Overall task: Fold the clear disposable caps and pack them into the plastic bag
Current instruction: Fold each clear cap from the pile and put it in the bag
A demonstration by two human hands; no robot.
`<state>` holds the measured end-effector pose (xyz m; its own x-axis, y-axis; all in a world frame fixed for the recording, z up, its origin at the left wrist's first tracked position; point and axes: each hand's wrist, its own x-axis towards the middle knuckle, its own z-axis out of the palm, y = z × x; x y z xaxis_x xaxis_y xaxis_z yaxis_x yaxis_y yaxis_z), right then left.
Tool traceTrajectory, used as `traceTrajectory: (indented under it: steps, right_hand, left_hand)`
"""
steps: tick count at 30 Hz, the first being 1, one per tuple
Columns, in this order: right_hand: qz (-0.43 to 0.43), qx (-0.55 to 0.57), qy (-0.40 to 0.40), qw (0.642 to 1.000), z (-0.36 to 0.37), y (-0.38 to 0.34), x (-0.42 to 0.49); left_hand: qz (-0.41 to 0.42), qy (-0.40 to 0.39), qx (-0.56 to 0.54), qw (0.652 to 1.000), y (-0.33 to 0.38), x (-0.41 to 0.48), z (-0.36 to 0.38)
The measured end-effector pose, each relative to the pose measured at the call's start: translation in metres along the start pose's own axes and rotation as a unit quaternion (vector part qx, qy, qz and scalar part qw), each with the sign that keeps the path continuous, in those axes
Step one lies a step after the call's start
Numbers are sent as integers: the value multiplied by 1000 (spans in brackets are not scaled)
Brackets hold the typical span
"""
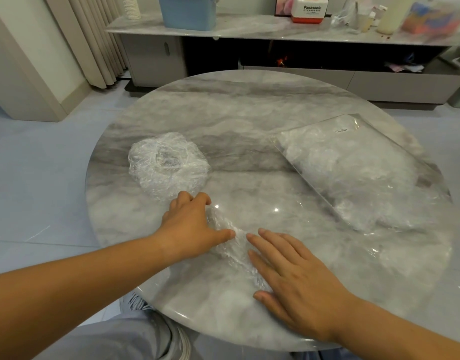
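One clear plastic bag (348,126) lies flat at the right of the frame on the round marble worktop (249,105), set at a slant. It holds a white crumpled mass of clear caps; how many cannot be told through the film. At the centre left of the frame sits one loose heap of caps (169,165), puffed and round with an elastic ring showing on top. Its count is also unclear.

A single folded cap (236,253) lies as a long narrow strip at the lower centre, between the two hands and well apart from the bag. The left hand (189,224) covers the strip's far end, its fingers curled down onto it with the tips hidden and the thumb stretched along the plastic. The right hand (296,276) lies flat against the strip's right edge, its fingers straight and slightly apart.

At the top of the frame, one blue bin (188,11) stands on a long console (249,29); its contents are hidden.
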<state>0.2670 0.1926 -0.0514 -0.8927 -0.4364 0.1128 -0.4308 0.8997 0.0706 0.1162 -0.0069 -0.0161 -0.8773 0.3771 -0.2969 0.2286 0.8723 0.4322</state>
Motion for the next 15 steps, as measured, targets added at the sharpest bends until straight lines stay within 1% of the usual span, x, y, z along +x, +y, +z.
traceTrajectory:
  steps: [4, 9, 12, 15]
  right_hand:
    - [-28, 30, 0, 999, 1, 0, 0]
    - [8, 112, 21, 993, -11, 0, 6]
    - [-10, 141, 24, 990, -16, -3, 11]
    - [-25, 153, -7, 988, -15, -10, 13]
  left_hand:
    - [-9, -21, -26, 999, -3, 5, -7]
    - [1, -23, -66, 998, -6, 6, -3]
    - [7, -27, -92, 995, -4, 4, -2]
    - [-12, -59, -179, 982, 1, -1, -2]
